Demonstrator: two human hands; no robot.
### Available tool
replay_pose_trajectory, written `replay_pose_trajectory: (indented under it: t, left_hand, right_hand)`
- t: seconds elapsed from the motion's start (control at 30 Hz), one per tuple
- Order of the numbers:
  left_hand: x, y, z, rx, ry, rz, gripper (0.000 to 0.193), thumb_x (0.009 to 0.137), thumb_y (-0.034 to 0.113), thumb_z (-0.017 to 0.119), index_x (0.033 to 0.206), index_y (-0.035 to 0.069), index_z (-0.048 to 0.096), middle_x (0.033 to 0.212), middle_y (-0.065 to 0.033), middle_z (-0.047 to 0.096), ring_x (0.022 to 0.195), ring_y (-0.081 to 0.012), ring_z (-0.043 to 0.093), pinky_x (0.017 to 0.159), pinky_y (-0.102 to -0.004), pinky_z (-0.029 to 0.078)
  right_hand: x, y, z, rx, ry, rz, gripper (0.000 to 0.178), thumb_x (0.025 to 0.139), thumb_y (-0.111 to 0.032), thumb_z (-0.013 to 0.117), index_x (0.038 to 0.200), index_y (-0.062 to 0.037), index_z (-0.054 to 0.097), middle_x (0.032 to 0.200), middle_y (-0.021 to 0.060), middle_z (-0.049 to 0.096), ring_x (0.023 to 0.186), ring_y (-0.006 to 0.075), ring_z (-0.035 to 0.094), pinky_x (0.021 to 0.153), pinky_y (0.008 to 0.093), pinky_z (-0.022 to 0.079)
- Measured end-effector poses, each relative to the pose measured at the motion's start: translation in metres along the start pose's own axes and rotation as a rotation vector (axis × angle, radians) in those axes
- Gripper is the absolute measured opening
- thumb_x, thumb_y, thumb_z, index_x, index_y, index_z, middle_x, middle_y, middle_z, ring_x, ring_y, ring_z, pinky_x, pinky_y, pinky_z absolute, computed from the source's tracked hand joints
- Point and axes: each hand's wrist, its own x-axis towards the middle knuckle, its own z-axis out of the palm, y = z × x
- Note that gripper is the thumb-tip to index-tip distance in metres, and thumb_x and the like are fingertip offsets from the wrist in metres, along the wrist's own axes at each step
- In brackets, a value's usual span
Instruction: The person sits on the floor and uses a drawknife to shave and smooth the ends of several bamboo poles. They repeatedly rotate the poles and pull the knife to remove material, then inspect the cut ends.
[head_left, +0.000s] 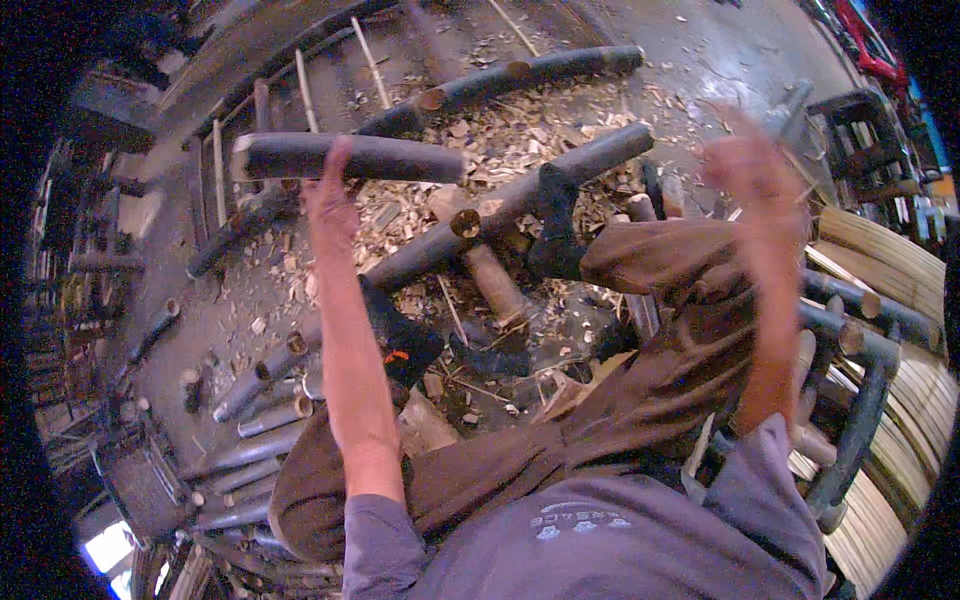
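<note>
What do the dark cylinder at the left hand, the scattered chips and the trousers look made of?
Dark cylinder: probably wood or bamboo, dull dark skin, pale end. Chips: likely wood or bamboo, raw, pale, flaky. Trousers: matte cloth, shown by soft creases.

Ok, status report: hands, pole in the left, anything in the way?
Left hand holds short dark pole near its middle. Right hand raised, blurred, grip unclear. Possible obstructions: longer dark pole, wood chips beyond.

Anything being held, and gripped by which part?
Left hand: a dark pole piece, gripped just left of its middle. Right hand: too blurred to tell.
</note>
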Motion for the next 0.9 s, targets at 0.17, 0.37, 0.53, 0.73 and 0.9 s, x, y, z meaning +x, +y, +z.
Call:
replay_pose_trajectory:
  t: [0.17,0.37,0.53,0.73,0.9]
  left_hand:
    - [-0.06,0.021,0.097,0.169,-0.08,-0.15,0.048,0.066,0.019,0.084,0.104,0.005,0.059,0.103,-0.0044,0.063,0.088,-0.0162,0.059,0.086,-0.032,0.046]
    - [-0.084,0.001,0.08,0.28,-0.003,-0.228,0.047,0.063,0.021,0.086,0.099,0.003,0.061,0.093,-0.0055,0.066,0.084,-0.0169,0.06,0.083,-0.0312,0.047]
    - [-0.087,0.013,0.107,0.462,-0.066,-0.162,0.043,0.064,0.022,0.085,0.095,0.002,0.063,0.091,-0.0061,0.067,0.082,-0.0167,0.061,0.082,-0.0312,0.047]
    - [-0.096,0.009,0.107,0.48,-0.144,-0.111,0.039,0.068,0.021,0.083,0.095,0.001,0.063,0.091,-0.0068,0.068,0.082,-0.0173,0.063,0.08,-0.0318,0.049]
    - [-0.1,-0.01,0.099,0.557,-0.286,-0.059,0.039,0.068,0.021,0.083,0.095,0.002,0.062,0.09,-0.0071,0.068,0.083,-0.0166,0.063,0.079,-0.0316,0.049]
  right_hand:
    - [0.014,0.189,-0.158,-0.118,0.313,0.243,0.037,0.094,-0.029,0.052,0.126,-0.0103,0.053,0.091,0.005,0.061,0.083,0.0139,0.056,0.077,0.0293,0.048]
    - [-0.083,0.236,-0.044,-0.487,0.064,0.698,0.04,0.092,-0.029,0.055,0.127,-0.0097,0.051,0.096,0.0065,0.061,0.086,0.0161,0.057,0.078,0.0313,0.048]
    - [-0.1,0.218,-0.018,-0.52,0.067,0.738,0.044,0.09,-0.029,0.058,0.128,-0.0092,0.049,0.099,0.0077,0.06,0.089,0.018,0.057,0.079,0.0329,0.048]
    - [-0.108,0.219,-0.003,-0.535,0.076,0.748,0.048,0.089,-0.03,0.06,0.13,-0.0086,0.047,0.104,0.0092,0.06,0.092,0.0202,0.057,0.08,0.0349,0.048]
    - [-0.109,0.216,0.001,-0.533,0.125,0.709,0.052,0.087,-0.03,0.063,0.131,-0.0081,0.045,0.107,0.0104,0.059,0.095,0.0221,0.058,0.081,0.0366,0.048]
